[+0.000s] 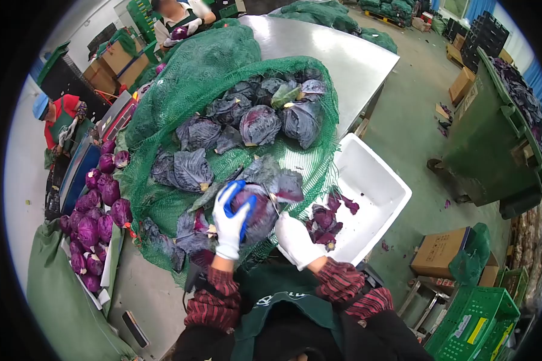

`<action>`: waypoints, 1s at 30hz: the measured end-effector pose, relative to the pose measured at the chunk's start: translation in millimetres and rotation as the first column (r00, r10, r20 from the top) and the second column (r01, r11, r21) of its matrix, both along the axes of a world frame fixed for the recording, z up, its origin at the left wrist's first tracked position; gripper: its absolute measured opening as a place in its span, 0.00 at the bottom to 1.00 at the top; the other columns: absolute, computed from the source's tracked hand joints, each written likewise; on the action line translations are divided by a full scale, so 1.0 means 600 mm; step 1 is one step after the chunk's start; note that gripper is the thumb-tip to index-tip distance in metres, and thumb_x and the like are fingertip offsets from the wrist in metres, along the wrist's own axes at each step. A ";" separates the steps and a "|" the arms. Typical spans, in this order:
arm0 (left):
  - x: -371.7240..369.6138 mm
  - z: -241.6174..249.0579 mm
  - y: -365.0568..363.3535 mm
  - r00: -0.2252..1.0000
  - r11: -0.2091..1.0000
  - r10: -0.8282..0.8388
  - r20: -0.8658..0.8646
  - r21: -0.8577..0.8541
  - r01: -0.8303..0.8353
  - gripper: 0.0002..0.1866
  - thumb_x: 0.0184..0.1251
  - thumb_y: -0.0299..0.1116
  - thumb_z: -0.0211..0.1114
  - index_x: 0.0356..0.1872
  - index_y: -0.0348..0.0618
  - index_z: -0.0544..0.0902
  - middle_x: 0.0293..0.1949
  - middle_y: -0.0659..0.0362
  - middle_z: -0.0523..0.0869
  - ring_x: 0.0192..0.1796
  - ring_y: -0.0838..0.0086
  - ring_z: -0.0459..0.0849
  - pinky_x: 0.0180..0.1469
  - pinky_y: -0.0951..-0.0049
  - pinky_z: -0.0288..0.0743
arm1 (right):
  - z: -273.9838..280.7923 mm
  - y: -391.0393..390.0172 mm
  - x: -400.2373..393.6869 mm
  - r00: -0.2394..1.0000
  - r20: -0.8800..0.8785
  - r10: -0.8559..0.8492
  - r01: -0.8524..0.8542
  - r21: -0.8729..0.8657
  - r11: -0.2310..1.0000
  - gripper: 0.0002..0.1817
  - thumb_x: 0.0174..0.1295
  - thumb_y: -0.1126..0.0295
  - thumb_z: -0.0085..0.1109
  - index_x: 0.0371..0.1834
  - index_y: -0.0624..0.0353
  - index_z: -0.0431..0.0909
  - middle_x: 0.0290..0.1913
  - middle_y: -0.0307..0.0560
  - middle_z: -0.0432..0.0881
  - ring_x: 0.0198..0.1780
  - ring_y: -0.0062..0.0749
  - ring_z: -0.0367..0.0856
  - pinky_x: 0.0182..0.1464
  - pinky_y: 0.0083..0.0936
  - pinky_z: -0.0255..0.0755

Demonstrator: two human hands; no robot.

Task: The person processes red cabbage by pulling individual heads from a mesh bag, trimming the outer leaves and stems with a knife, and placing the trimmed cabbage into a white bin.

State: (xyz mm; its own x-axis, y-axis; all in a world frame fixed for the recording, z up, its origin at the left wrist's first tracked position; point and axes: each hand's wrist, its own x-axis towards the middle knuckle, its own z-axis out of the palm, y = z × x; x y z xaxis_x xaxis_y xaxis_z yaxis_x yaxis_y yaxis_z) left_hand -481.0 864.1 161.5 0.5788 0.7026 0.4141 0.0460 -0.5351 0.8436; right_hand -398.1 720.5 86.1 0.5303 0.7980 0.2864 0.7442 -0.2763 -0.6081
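Note:
My left hand (230,224), in a white glove with blue grip, clasps the top of a red cabbage (258,212) resting on green netting (180,84) on the steel table (349,54). My right hand (296,240), also white-gloved, sits at the cabbage's lower right side, fingers curled against it; whether it holds a tool is hidden. Loose dark outer leaves (286,183) hang off the cabbage.
Untrimmed red cabbages (259,123) lie piled in the open net sack. A white tub (373,186) at my right holds trimmed leaves (325,222). Cleaned cabbages (93,216) fill a tray at left. Other workers (60,117) stand at the far left and top. A green bin (494,132) stands right.

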 end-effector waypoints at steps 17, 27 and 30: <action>-0.008 -0.008 -0.025 0.973 0.888 0.194 -0.128 0.445 -0.119 0.30 0.47 0.39 0.77 0.55 0.44 0.81 0.57 0.51 0.80 0.61 0.56 0.74 0.65 0.57 0.63 | 0.079 0.027 0.064 0.960 -0.249 0.125 -0.212 -0.361 0.908 0.09 0.58 0.71 0.51 0.31 0.63 0.82 0.32 0.62 0.83 0.38 0.54 0.83 0.41 0.42 0.76; -0.091 -0.061 0.049 0.950 0.963 0.123 0.286 -0.265 -0.045 0.20 0.71 0.35 0.60 0.59 0.34 0.76 0.59 0.54 0.80 0.61 0.68 0.76 0.67 0.66 0.65 | -0.012 0.037 -0.045 0.966 -0.222 -0.132 0.091 -0.187 0.978 0.11 0.62 0.73 0.44 0.37 0.70 0.75 0.31 0.67 0.83 0.36 0.59 0.84 0.38 0.46 0.78; -0.076 -0.019 0.027 0.967 0.964 0.018 0.256 -0.260 0.051 0.19 0.70 0.35 0.60 0.55 0.32 0.79 0.57 0.53 0.81 0.61 0.69 0.76 0.67 0.68 0.64 | 0.036 0.056 -0.032 0.992 -0.063 -0.108 0.102 -0.102 0.990 0.12 0.63 0.73 0.43 0.42 0.71 0.73 0.31 0.68 0.82 0.36 0.60 0.84 0.38 0.46 0.77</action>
